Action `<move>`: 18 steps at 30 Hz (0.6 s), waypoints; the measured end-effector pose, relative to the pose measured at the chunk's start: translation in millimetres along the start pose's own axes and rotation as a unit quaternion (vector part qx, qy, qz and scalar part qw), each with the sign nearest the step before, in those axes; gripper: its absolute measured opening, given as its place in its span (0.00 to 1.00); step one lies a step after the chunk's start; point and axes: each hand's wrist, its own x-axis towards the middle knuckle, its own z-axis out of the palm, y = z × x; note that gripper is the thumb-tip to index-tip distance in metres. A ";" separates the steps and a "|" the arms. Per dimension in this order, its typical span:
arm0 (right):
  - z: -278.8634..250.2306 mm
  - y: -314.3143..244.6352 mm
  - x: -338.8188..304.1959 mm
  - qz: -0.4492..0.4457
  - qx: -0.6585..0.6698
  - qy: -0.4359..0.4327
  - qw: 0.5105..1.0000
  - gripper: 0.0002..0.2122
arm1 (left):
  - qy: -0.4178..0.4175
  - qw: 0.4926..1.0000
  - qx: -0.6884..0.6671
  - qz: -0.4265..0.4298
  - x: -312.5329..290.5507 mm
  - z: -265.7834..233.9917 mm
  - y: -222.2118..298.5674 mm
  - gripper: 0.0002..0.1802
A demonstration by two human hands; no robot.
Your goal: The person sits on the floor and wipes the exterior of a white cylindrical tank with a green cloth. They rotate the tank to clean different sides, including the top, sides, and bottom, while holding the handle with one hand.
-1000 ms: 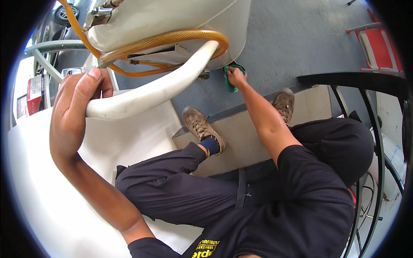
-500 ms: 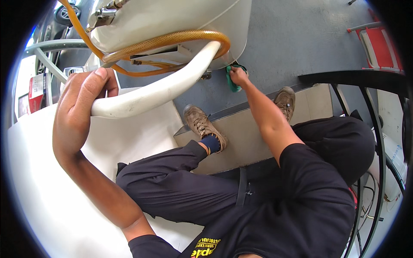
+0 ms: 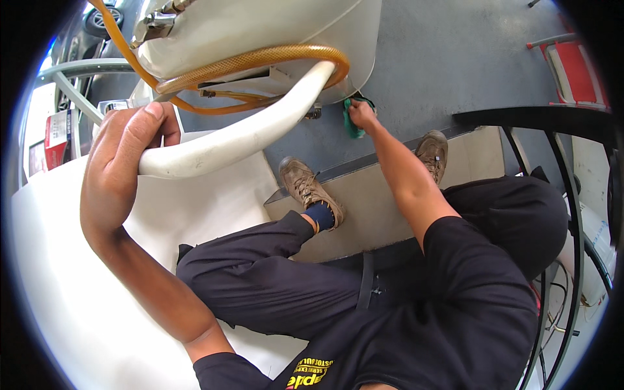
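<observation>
My left hand [image 3: 127, 146] is wrapped round the end of a curved white tube handle [image 3: 227, 148] on the left. That handle curves away toward a large white tank [image 3: 273, 29] at the top. Low beside the tank, near the floor, my right hand [image 3: 361, 114] is closed on a green cloth [image 3: 353, 125]. Part of the cloth tucks against the tank's lower edge, and the fingers are partly hidden. A looped amber braided hose [image 3: 260, 60] hangs round the tank and the far end of the handle.
A metal valve fitting [image 3: 156, 26] sits on the tank. My shoes [image 3: 305, 185] rest by a beige step [image 3: 364, 188]. Black railing [image 3: 533, 116] runs along the right, with a red and white object [image 3: 575, 71] beyond. A red and white box [image 3: 57, 136] stands at far left.
Almost nothing differs. My left hand stays on the handle, and my right hand with the green cloth keeps nearly the same place beside the tank.
</observation>
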 end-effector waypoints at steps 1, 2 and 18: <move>-1.9 8.4 2.5 -0.057 -0.102 0.045 0.992 0.21 | -0.018 1.000 0.006 -0.001 2.6 -5.7 5.6 0.25; 2.6 2.0 -12.0 -0.112 -0.205 0.077 0.969 0.21 | -0.039 0.999 0.013 -0.015 1.2 -7.8 3.8 0.25; 9.3 -12.5 -68.8 -0.030 -0.082 0.209 0.974 0.16 | -0.014 0.999 -0.019 -0.036 -2.0 -4.2 2.1 0.26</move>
